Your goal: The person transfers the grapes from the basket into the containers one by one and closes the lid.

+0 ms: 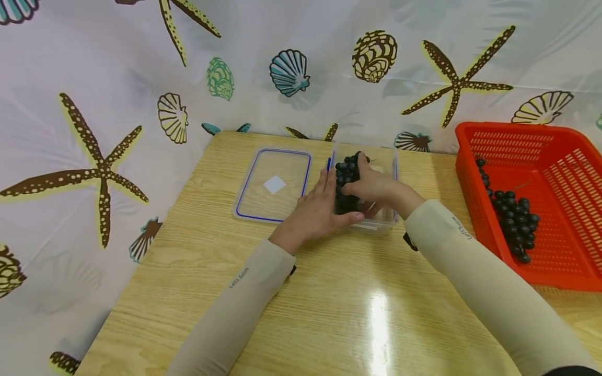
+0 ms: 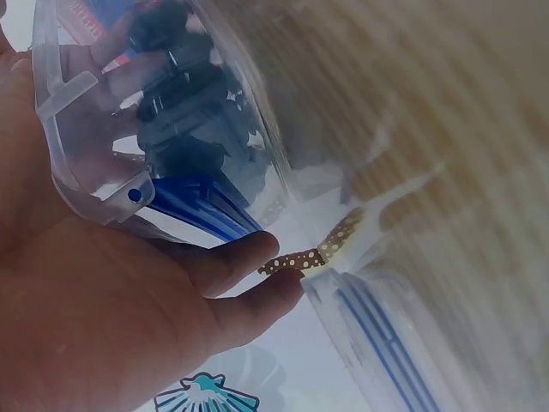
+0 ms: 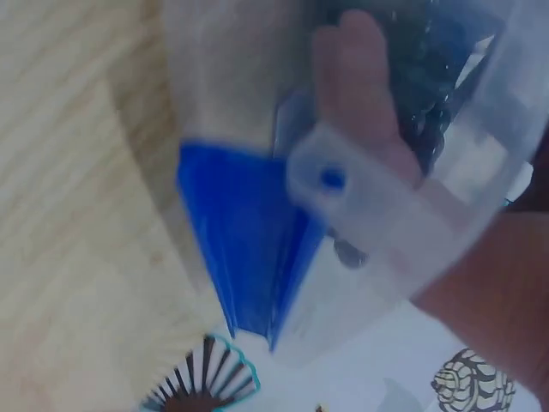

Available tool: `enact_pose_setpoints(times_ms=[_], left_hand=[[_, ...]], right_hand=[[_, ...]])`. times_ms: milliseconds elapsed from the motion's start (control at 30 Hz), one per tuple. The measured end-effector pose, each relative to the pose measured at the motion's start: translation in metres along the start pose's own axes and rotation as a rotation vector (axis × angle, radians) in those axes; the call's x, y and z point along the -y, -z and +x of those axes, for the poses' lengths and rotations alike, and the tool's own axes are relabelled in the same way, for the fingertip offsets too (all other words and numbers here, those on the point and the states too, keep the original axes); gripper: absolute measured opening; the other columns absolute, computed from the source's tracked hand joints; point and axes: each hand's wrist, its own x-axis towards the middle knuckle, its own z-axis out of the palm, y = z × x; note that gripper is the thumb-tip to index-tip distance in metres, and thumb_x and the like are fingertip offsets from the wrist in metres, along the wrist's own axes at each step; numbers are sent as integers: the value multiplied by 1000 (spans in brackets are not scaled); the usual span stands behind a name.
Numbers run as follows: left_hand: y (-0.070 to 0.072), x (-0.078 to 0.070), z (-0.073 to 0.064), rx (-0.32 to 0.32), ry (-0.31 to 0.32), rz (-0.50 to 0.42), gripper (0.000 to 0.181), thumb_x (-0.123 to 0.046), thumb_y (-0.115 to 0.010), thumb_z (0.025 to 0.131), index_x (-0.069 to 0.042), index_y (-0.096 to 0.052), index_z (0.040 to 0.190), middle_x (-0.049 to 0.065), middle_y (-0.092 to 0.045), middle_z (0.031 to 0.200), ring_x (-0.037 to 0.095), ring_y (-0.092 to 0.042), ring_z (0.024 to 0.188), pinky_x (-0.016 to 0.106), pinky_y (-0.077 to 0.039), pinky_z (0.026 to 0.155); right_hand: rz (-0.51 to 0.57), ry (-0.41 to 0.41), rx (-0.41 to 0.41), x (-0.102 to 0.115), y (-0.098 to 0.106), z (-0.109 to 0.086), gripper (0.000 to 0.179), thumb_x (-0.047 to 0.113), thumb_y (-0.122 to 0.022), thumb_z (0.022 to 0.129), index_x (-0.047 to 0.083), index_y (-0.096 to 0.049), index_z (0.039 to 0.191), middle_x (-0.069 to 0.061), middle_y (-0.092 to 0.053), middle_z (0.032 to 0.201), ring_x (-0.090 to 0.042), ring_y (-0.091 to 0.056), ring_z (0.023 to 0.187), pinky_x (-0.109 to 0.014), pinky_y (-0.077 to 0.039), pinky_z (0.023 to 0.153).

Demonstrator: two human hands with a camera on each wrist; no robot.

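Note:
A bunch of dark grapes [image 1: 347,175] lies in a clear plastic container [image 1: 386,162] with blue clips. My right hand [image 1: 371,187] reaches inside, its thumb and fingers bent around the grapes; the container wall blurs these fingers in the right wrist view. Along the container's left side rests my left hand [image 1: 316,211], fingers stretched out and thumb extended across the front corner. In the left wrist view, a blue clip [image 2: 202,204] hangs beside the left fingers. The clear lid [image 1: 256,190] with a blue seal lies flat to the left, bearing a white diamond-shaped label [image 1: 275,184].
On the right stands a red perforated basket [image 1: 484,230], holding more dark grapes [image 1: 514,222]. The wooden table [image 1: 329,308] meets a hanging cloth [image 1: 254,99] printed with shells and starfish along its back and left edges.

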Motion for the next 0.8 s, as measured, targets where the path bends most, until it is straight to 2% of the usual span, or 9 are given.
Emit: enact_pose_setpoints(times_ms=[167, 233, 333, 433, 500, 567, 733, 800], left_hand=[[0, 0, -1, -7, 4, 8, 117, -76, -52, 89, -12, 17, 159, 11, 15, 167, 29, -5, 153, 64, -15, 114], [0, 0, -2, -7, 4, 8, 117, -76, -51, 89, -12, 17, 160, 12, 15, 167, 30, -5, 153, 64, -15, 114], [1, 0, -2, -8, 6, 7, 117, -77, -51, 89, -13, 17, 160, 12, 14, 167, 31, -6, 153, 65, -14, 114], [0, 1, -1, -11, 2, 9, 117, -77, -51, 89, -12, 16, 160, 13, 13, 167, 34, -7, 152, 65, -15, 114], [0, 1, -1, -15, 2, 12, 117, -76, -52, 89, -12, 16, 160, 13, 13, 167, 35, -9, 152, 66, -16, 114], [0, 1, -1, -15, 1, 15, 117, -76, -52, 89, -11, 16, 160, 14, 13, 167, 36, -10, 152, 66, -16, 114], [0, 0, -1, -11, 2, 15, 117, -75, -53, 90, -12, 17, 160, 13, 14, 167, 37, -12, 151, 64, -16, 114], [1, 0, -1, -11, 1, 18, 117, -76, -53, 89, -12, 16, 160, 12, 14, 167, 37, -13, 151, 64, -16, 114]], right_hand=[[171, -6, 12, 1, -4, 2, 102, 26, -53, 105, 24, 39, 149, -26, -9, 164, -42, -67, 107, -48, -56, 83], [210, -26, -7, 1, -4, 3, 102, 26, -53, 105, 22, 39, 150, -27, -6, 164, -42, -66, 108, -48, -56, 84], [244, -59, -66, 1, -3, 5, 101, 27, -53, 103, 17, 34, 153, -30, -15, 161, -41, -65, 110, -48, -56, 86], [291, -68, -113, -1, -2, 9, 95, 25, -53, 102, 9, 21, 158, -31, -25, 157, -44, -62, 115, -49, -54, 89], [312, -58, -118, -3, -1, 12, 90, 23, -54, 101, 8, 13, 161, -29, -26, 157, -46, -59, 118, -51, -53, 92], [323, -39, -111, -4, 0, 16, 88, 20, -54, 101, 11, 9, 162, -28, -22, 160, -47, -56, 120, -52, -51, 93], [290, 11, -103, -4, 1, 23, 94, 15, -55, 99, 23, 15, 162, -22, -7, 165, -48, -58, 118, -52, -52, 93], [275, 29, -105, -4, 1, 26, 94, 13, -55, 98, 24, 13, 162, -23, -8, 165, -49, -58, 116, -52, -52, 91]])
